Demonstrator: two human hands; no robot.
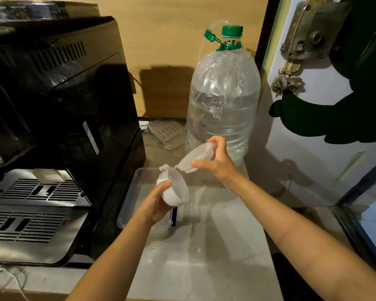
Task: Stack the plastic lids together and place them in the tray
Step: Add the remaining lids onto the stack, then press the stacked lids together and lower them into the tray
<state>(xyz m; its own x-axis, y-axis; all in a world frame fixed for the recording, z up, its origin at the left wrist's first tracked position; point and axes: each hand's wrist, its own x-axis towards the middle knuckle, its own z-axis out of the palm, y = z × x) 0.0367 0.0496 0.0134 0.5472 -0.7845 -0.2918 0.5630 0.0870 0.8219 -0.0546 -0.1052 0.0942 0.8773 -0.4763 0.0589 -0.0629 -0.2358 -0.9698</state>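
My left hand (pixel 155 203) grips a stack of several round translucent plastic lids (pixel 174 189), tilted on edge above the tray. My right hand (pixel 216 158) pinches a single clear plastic lid (pixel 194 156) between thumb and fingers, tilted, its lower rim almost touching the top of the stack. The clear plastic tray (pixel 128 193) lies on the counter under my left hand, next to the black machine. My left hand and the stack hide part of the tray's inside.
A black coffee machine (pixel 59 118) with a metal drip grate fills the left. A large water bottle (pixel 223 101) with a green cap stands behind the tray. A white door (pixel 326 148) is at the right. The speckled counter (pixel 204 246) extends toward me.
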